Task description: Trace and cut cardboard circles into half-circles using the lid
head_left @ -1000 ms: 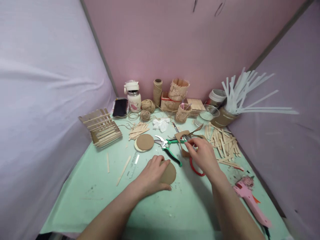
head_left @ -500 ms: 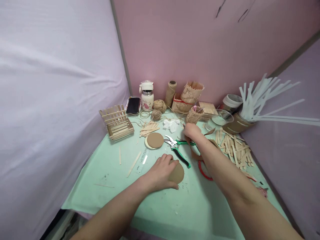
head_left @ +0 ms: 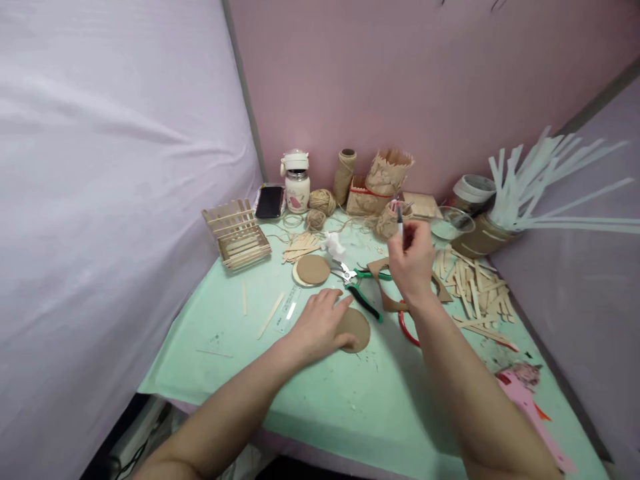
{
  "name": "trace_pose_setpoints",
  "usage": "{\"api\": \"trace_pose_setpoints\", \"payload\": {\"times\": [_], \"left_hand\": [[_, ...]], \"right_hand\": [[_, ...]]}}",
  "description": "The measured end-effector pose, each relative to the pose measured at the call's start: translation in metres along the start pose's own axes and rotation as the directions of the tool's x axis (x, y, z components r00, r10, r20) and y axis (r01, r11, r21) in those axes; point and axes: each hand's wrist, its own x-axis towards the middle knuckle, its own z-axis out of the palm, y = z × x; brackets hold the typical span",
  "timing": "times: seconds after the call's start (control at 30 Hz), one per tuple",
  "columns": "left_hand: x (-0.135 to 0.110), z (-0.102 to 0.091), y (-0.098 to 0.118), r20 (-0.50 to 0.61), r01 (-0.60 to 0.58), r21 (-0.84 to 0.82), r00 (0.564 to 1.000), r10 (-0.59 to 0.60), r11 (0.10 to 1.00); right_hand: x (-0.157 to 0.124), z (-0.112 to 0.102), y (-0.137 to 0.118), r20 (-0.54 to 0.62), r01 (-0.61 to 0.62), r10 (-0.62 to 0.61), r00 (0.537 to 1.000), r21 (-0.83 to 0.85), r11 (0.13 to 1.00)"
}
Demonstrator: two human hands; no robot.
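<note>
My left hand [head_left: 323, 321] lies with fingers spread over the left side of a round cardboard disc [head_left: 357, 333], its thumb resting on the disc. Raised above the table, my right hand [head_left: 413, 260] is closed around a slim pen [head_left: 400, 223] pointing upward. Beyond the left hand sits another brown cardboard disc [head_left: 314, 269], on top of a paler one. Green-handled pruning shears [head_left: 365, 303] lie open between my hands. Under the right hand is a cardboard offcut [head_left: 387, 297] with round cut-outs, beside red-handled scissors [head_left: 407, 330], mostly hidden.
Wooden craft sticks [head_left: 473, 287] are heaped at right, near a pink glue gun [head_left: 530, 413]. A stick-built rack [head_left: 243, 243], a phone [head_left: 270, 202], a bottle [head_left: 298, 190] and twine balls [head_left: 323, 201] stand at the back left. A clear ruler [head_left: 287, 310] lies left.
My right hand has lifted from the back of the table toward me, and a pen now shows in it. My left hand has shifted slightly on the disc. The view has moved a little.
</note>
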Motion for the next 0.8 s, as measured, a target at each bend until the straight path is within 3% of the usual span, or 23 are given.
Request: {"api": "trace_pose_setpoints", "payload": {"times": [0.03,0.07,0.13,0.3,0.43,0.53,0.67,0.77,0.8], "left_hand": [[-0.005,-0.002,-0.001,-0.032,0.062,0.017,0.998,-0.062,0.998],[-0.011,-0.004,-0.003,-0.064,0.125,0.034,0.990,-0.123,0.992],[-0.025,-0.008,-0.009,-0.132,0.248,0.075,0.963,-0.237,0.966],[-0.055,-0.015,-0.026,-0.185,0.494,0.230,0.868,-0.461,0.838],[-0.051,-0.020,-0.027,-0.170,0.601,0.293,0.798,-0.578,0.744],[-0.041,-0.026,-0.028,-0.095,0.648,0.290,0.752,-0.652,0.704],[-0.035,-0.033,-0.041,-0.011,0.683,0.063,0.729,-0.684,0.728],[-0.042,-0.037,-0.051,0.018,0.659,-0.071,0.752,-0.659,0.749],[-0.046,-0.039,-0.054,0.026,0.652,-0.117,0.756,-0.654,0.749]], "right_hand": [[-0.007,-0.007,0.003,0.086,-0.068,0.070,0.994,-0.017,0.998],[-0.014,-0.013,0.008,0.227,-0.125,0.142,0.964,-0.086,0.988],[-0.029,-0.024,0.020,0.400,-0.145,0.200,0.895,-0.162,0.976],[-0.060,-0.042,0.044,0.482,-0.157,0.271,0.833,-0.265,0.951],[-0.070,-0.058,0.044,0.590,-0.088,0.256,0.765,-0.298,0.950],[-0.070,-0.068,0.036,0.623,-0.066,0.231,0.747,-0.276,0.959],[-0.064,-0.061,0.022,0.624,-0.141,0.154,0.766,-0.071,0.987],[-0.053,-0.037,0.006,0.747,-0.348,0.044,0.663,0.256,0.902],[-0.048,-0.026,0.001,0.775,-0.389,0.018,0.632,0.297,0.872]]}}
